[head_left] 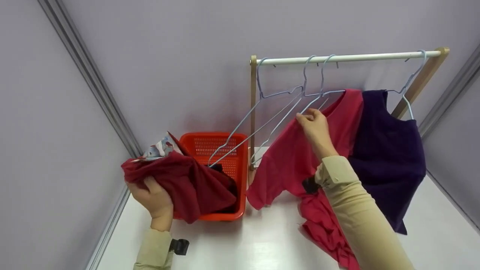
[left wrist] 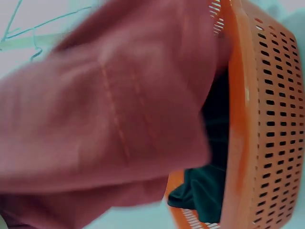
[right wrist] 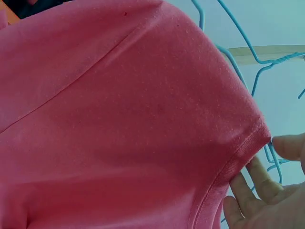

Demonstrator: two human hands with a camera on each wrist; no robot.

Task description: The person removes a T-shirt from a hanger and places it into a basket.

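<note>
On the left, my left hand (head_left: 155, 197) grips a bunched dark red garment (head_left: 180, 180), held up over the near left part of the red basket (head_left: 240, 202). A white, blue and red printed patch shows at its top. In the left wrist view, the garment's double-stitched edge (left wrist: 124, 109) is blurred. At the rack, my right hand (head_left: 315, 129) pinches the neckline of a pinkish-red short-sleeved shirt (head_left: 285, 161) beside the wire hanger (head_left: 333, 92). From the right wrist, the thumb lies at the ribbed collar (right wrist: 228, 167), with fingers partly behind it.
A dark purple sleeveless top (head_left: 390, 157) hangs at the rack's right. Bare wire hangers (head_left: 258, 129) hang at its left, one reaching over the basket. The rack has a white rail (head_left: 360, 57) and wooden posts. Dark cloth (left wrist: 207, 191) lies in the basket. Grey walls surround the table.
</note>
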